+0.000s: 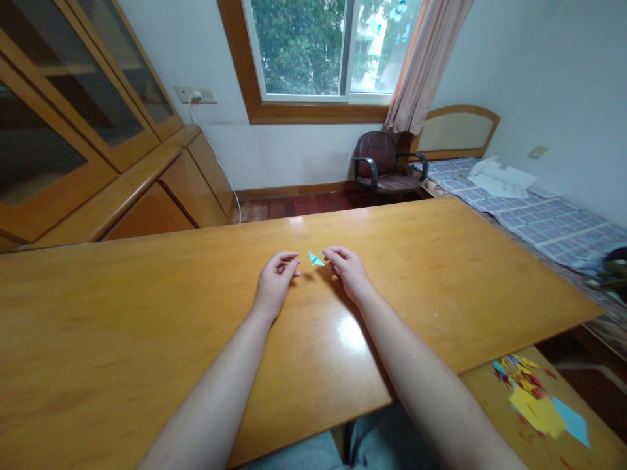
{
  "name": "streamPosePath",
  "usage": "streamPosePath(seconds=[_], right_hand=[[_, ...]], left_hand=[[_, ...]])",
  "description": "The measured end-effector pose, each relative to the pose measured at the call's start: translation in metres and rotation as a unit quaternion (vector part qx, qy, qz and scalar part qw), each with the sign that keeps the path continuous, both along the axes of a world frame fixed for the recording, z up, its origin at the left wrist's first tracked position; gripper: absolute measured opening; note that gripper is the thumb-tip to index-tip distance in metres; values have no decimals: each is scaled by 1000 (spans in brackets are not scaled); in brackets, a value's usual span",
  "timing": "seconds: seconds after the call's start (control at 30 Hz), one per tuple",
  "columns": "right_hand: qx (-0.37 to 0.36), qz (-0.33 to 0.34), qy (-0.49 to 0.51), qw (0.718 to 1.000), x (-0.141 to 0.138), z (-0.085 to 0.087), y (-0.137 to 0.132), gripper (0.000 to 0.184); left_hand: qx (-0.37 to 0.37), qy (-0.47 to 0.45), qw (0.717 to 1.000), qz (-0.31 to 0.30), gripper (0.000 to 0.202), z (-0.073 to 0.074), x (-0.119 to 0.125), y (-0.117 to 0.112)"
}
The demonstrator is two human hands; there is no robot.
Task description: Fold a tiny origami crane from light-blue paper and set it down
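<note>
A small light-blue folded paper piece (316, 259), pointed at its ends like an origami crane, is just above the wooden table (161, 313). My right hand (347, 269) pinches its right side between thumb and fingertips. To the left of the paper is my left hand (278, 277), its fingers loosely curled with a gap between thumb and forefinger. A short space separates it from the paper, and nothing shows in it. The paper's exact folds are too small to make out.
A lower surface at the right holds yellow paper sheets (536, 411), a blue sheet (571, 421) and a pile of small folded papers (520, 373). Beyond the table stand a brown armchair (385, 163) and a bed (529, 215). Glass-fronted cabinets (93, 124) line the left.
</note>
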State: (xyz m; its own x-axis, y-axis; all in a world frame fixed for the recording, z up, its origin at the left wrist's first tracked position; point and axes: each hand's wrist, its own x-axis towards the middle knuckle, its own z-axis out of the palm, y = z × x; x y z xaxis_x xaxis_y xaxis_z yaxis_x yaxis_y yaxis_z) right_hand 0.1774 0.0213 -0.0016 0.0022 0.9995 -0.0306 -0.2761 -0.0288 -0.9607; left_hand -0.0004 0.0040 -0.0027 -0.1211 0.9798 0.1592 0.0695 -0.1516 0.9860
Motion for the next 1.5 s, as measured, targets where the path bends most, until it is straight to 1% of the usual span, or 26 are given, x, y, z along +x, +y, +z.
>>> streamPosePath(seconds=[0.17, 0.33, 0.43, 0.5, 0.63, 0.7, 0.77, 0.87, 0.97, 1.07, 1.27, 1.43, 1.5], right_hand=[[11, -8, -31, 999, 2, 0, 0, 28], [26, -40, -66, 997, 13, 8, 5, 27], [44, -66, -107, 991, 32, 11, 9, 28], [55, -88, -128, 986, 51, 10, 10, 30], [38, -153, -169, 973, 98, 0, 5, 37], [31, -167, -194, 966, 118, -6, 0, 38], [10, -169, -195, 966, 133, -9, -6, 39], [-16, -173, -164, 971, 144, -10, -13, 37], [-39, -164, -121, 978, 147, -8, -17, 35], [-46, -175, -117, 976, 150, -7, -18, 36], [-31, -218, -202, 954, 167, -10, -21, 36], [-31, -269, -278, 922, 191, -12, -26, 42], [-20, -283, -299, 911, 203, -13, -28, 40]], left_hand=[[-15, 1, 1000, -15, 32, -1, -1, 0], [-27, -21, 999, -13, 33, -5, -4, 1], [-33, -30, 999, -15, 33, -7, -5, 2], [-34, -34, 999, -15, 33, -7, -4, 2], [-32, -39, 999, -11, 32, -8, -4, 2], [-31, -35, 999, -13, 31, -9, -4, 2], [-29, -29, 999, -17, 31, -11, -4, 3], [-27, -29, 999, -19, 30, -12, -5, 4], [-30, -32, 999, -16, 30, -11, -5, 3], [-31, -32, 999, -15, 29, -10, -5, 3], [-32, -27, 999, -17, 31, -11, -4, 4], [-28, -18, 999, -20, 28, -15, -4, 4], [-25, -15, 999, -20, 27, -15, -4, 4]])
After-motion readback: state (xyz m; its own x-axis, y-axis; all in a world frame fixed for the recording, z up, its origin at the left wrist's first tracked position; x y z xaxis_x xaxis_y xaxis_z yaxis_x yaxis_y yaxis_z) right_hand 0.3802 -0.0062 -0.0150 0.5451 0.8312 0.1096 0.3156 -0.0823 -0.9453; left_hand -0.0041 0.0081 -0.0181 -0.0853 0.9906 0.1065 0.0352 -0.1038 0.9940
